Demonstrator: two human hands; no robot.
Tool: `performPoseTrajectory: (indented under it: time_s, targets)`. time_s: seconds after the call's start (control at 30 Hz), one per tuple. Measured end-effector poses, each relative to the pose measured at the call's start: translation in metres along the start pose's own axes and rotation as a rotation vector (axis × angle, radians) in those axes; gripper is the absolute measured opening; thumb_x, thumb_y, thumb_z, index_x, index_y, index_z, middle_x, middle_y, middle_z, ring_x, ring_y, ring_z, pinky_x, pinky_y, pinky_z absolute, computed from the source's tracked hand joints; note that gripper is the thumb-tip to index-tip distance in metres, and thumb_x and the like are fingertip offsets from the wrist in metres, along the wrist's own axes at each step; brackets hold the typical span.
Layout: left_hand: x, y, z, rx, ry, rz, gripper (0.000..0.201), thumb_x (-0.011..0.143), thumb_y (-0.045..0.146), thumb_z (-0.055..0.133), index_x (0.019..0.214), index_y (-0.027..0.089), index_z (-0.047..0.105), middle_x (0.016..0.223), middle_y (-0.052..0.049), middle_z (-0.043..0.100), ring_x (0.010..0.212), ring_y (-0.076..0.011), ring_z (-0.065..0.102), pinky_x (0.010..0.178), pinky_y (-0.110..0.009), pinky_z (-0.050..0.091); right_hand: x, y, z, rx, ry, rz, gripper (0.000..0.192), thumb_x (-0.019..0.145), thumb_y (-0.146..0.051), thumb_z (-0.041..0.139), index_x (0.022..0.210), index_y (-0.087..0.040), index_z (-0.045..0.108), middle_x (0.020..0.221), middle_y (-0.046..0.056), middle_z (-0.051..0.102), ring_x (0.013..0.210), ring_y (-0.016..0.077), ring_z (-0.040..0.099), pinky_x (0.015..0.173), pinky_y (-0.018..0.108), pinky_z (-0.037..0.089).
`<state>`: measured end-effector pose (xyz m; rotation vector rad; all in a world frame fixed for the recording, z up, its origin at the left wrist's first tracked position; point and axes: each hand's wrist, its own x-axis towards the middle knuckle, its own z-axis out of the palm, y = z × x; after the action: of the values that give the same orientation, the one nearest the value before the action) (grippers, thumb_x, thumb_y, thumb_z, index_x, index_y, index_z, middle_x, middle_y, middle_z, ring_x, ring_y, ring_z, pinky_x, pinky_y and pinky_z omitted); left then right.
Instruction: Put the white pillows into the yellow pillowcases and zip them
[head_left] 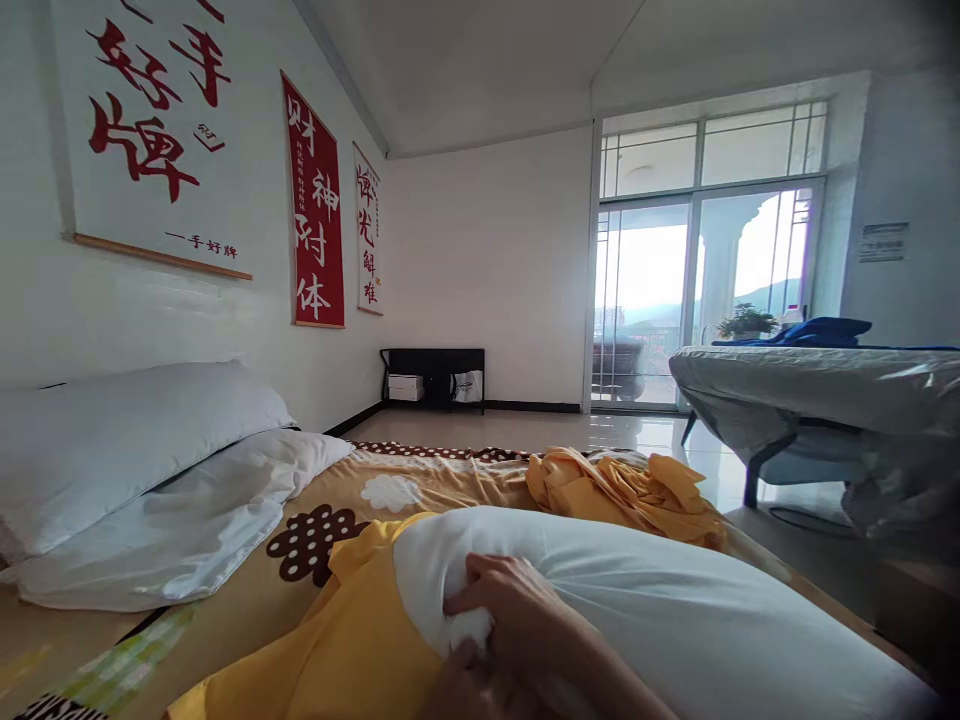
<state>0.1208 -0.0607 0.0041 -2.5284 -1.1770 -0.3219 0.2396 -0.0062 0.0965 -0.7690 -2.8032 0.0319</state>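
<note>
At the bottom centre of the frame one hand (517, 615) gripped a bunched corner of the white pillow (675, 610), fingers curled tight; likely the right hand, wrist cut off by the lower edge. A second hand (469, 690) showed only as a sliver beneath it, grip unreadable. The yellow pillowcase (352, 640) lay against the pillow's left end, on the patterned bedsheet (420, 485).

head cam | one view only, none shared | sits low over the bed (247, 600), near its edge | faces along the bed toward the far wall (487, 260) and glass doors (697, 290) | very close to the pillow (675, 620) and hand (517, 620) at the bottom edge | room beyond well apart | left wall runs alongside
</note>
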Motion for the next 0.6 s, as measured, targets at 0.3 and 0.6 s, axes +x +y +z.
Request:
performPoseTrajectory:
  time_s: [0.3, 0.6]
  targets:
    - [-0.048, -0.058, -0.071, -0.181, -0.131, -0.041, 0.019, 0.071, 0.023, 0.068, 0.066, 0.017, 0.051, 0.071, 0.003, 0.064, 0.071, -0.016, 0.06, 0.085, -0.032, 0.037, -0.023, 0.005, 0.027, 0.078, -0.255, -0.151, 0.051, 0.063, -0.032, 0.066, 0.113, -0.041, 0.065, 0.091, -0.005, 0.062, 0.076, 0.0149, 0.058, 0.059, 0.023, 0.034]
    - [-0.017, -0.048, -0.056, -0.408, 0.184, 0.117, 0.018, 0.081, 0.018, 0.053, 0.067, 0.019, 0.041, 0.071, 0.002, 0.057, 0.07, -0.0123, 0.051, 0.067, -0.024, 0.036, -0.006, -0.028, 0.012, 0.092, -0.15, -0.054, 0.02, 0.084, -0.032, 0.058, 0.099, -0.021, 0.067, 0.095, 0.001, 0.065, 0.079, 0.0152, 0.059, 0.069, 0.026, 0.048]
